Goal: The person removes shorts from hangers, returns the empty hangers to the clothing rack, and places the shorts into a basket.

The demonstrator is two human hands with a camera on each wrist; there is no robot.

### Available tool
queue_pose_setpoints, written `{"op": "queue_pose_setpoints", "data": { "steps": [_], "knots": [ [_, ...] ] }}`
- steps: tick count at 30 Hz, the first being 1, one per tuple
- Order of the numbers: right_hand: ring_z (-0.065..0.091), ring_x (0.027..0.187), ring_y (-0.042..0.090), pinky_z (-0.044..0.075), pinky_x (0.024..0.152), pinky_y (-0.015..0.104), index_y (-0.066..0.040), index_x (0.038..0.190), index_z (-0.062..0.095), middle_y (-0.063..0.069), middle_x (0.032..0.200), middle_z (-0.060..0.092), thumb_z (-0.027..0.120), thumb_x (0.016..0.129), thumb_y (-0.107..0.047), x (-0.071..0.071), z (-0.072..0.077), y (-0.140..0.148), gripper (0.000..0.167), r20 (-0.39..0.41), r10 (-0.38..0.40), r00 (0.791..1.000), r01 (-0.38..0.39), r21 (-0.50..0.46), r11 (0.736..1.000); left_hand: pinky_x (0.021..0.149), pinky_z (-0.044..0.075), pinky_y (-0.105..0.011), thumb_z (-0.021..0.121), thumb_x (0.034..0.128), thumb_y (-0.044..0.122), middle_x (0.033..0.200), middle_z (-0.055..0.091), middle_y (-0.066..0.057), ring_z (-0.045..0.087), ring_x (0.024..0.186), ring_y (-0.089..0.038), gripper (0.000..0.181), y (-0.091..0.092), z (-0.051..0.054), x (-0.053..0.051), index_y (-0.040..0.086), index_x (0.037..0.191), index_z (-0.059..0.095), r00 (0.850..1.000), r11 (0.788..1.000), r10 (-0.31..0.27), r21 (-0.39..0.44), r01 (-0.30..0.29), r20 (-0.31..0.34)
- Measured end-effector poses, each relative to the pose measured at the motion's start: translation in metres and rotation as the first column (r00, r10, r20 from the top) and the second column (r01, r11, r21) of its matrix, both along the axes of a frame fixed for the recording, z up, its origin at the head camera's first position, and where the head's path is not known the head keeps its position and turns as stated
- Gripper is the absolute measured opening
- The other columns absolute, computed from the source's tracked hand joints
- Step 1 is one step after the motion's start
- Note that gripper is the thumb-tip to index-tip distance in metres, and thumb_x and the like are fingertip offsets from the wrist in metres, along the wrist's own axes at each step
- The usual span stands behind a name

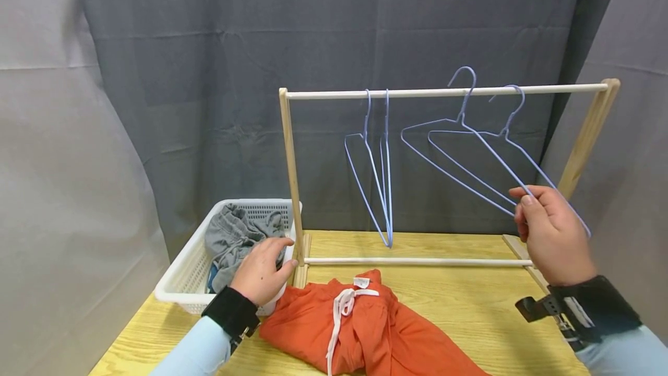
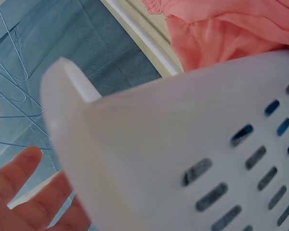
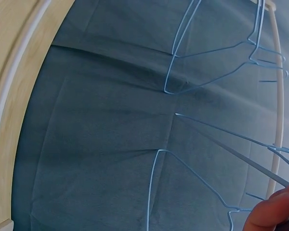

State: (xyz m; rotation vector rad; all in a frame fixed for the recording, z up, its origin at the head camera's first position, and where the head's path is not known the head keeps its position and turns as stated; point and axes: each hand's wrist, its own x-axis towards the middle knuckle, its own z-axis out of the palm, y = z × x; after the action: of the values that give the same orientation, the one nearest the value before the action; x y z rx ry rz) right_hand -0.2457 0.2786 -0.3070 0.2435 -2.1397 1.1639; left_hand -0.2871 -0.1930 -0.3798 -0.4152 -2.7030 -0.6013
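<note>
My right hand (image 1: 555, 237) pinches the lower right side of a light-blue hanger (image 1: 462, 115), between thumb and fingers. Its hook reaches above the rail (image 1: 428, 93); I cannot tell whether it touches. Just behind it is a second blue hanger (image 1: 505, 131), whose lower right part passes behind the hand. Orange pants (image 1: 376, 329) with a white drawstring (image 1: 344, 302) lie on the table in front of me. Over the right edge of a white basket (image 1: 190, 297), my left hand (image 1: 263, 271) is held with loose fingers and nothing in it. Grey clothes (image 1: 229, 242) lie inside the basket.
The wooden rack has a left post (image 1: 290, 161), a right post (image 1: 587, 138) and a low white bar (image 1: 417, 261). Two more blue hangers (image 1: 387, 190) hang left of centre. A grey curtain (image 1: 250, 86) closes off the back.
</note>
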Motion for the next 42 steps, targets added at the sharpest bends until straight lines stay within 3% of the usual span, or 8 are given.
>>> {"op": "queue_pose_setpoints", "data": {
  "steps": [6, 11, 17, 23, 29, 36, 42],
  "knots": [
    [0.047, 0.062, 0.019, 0.041, 0.056, 0.024, 0.002, 0.124, 0.052, 0.007, 0.084, 0.049, 0.036, 0.111, -0.016, -0.001, -0.003, -0.003, 0.028, -0.009, 0.011, 1.000, -0.011, -0.011, 1.000, 0.103, 0.044, -0.054, 0.070, 0.0958, 0.030, 0.134, 0.061, -0.006, 0.055, 0.126, -0.029, 0.040, 0.000, -0.001, -0.001, 0.016, 0.133, 0.063, 1.000, 1.000, 0.002, 0.001, -0.002, 0.004],
    [0.047, 0.064, 0.021, 0.040, 0.056, 0.027, 0.000, 0.128, 0.051, 0.009, 0.086, 0.049, 0.034, 0.111, -0.021, 0.002, -0.006, -0.004, 0.031, 0.041, -0.010, 0.999, 0.009, 0.018, 1.000, 0.103, 0.044, -0.054, 0.069, 0.0962, 0.031, 0.135, 0.061, -0.006, 0.055, 0.126, -0.029, 0.041, 0.001, -0.002, -0.001, 0.016, 0.133, 0.063, 1.000, 1.000, 0.000, 0.002, 0.000, 0.004],
    [0.050, 0.066, 0.024, 0.043, 0.055, 0.028, -0.001, 0.131, 0.049, 0.009, 0.091, 0.052, 0.035, 0.111, -0.021, 0.003, -0.018, -0.002, 0.032, 0.099, 0.049, 0.994, -0.050, 0.009, 0.999, 0.103, 0.044, -0.054, 0.069, 0.0964, 0.033, 0.136, 0.060, -0.006, 0.055, 0.126, -0.030, 0.041, 0.000, -0.004, 0.000, 0.016, 0.134, 0.063, 1.000, 1.000, 0.009, 0.009, -0.010, 0.015],
    [0.059, 0.075, 0.017, 0.055, 0.064, 0.022, 0.002, 0.136, 0.048, 0.004, 0.111, 0.055, 0.036, 0.111, -0.017, 0.002, -0.031, -0.002, 0.034, 0.114, 0.129, 0.985, -0.126, -0.029, 0.992, 0.103, 0.045, -0.054, 0.068, 0.0964, 0.033, 0.137, 0.060, -0.007, 0.055, 0.127, -0.030, 0.043, -0.002, -0.004, 0.002, 0.015, 0.135, 0.062, 1.000, 1.000, 0.001, 0.007, -0.001, 0.012],
    [0.066, 0.090, 0.009, 0.057, 0.072, 0.021, 0.007, 0.142, 0.044, -0.002, 0.124, 0.053, 0.037, 0.110, -0.013, 0.003, -0.038, -0.003, 0.038, 0.101, 0.199, 0.975, -0.192, -0.074, 0.979, 0.103, 0.045, -0.053, 0.068, 0.0966, 0.033, 0.136, 0.060, -0.007, 0.055, 0.127, -0.030, 0.043, -0.004, -0.004, 0.002, 0.014, 0.134, 0.062, 1.000, 1.000, -0.001, 0.004, 0.001, 0.011],
    [0.067, 0.097, 0.003, 0.057, 0.073, 0.021, 0.006, 0.145, 0.037, 0.010, 0.128, 0.052, 0.044, 0.108, -0.010, 0.007, -0.050, -0.002, 0.040, 0.098, 0.186, 0.978, -0.183, -0.039, 0.982, 0.102, 0.044, -0.054, 0.069, 0.0963, 0.032, 0.135, 0.061, -0.007, 0.055, 0.126, -0.030, 0.042, -0.005, -0.006, 0.003, 0.014, 0.134, 0.063, 1.000, 1.000, 0.004, 0.005, -0.004, 0.016],
    [0.066, 0.101, 0.000, 0.057, 0.073, 0.022, -0.001, 0.143, 0.036, -0.003, 0.126, 0.053, 0.049, 0.107, -0.008, 0.010, -0.063, 0.004, 0.039, 0.115, 0.224, 0.968, -0.218, -0.062, 0.974, 0.102, 0.045, -0.054, 0.068, 0.0965, 0.035, 0.135, 0.060, -0.006, 0.055, 0.127, -0.029, 0.044, -0.008, -0.008, 0.002, 0.015, 0.136, 0.062, 1.000, 1.000, 0.000, -0.003, 0.000, 0.027]
  ]
}}
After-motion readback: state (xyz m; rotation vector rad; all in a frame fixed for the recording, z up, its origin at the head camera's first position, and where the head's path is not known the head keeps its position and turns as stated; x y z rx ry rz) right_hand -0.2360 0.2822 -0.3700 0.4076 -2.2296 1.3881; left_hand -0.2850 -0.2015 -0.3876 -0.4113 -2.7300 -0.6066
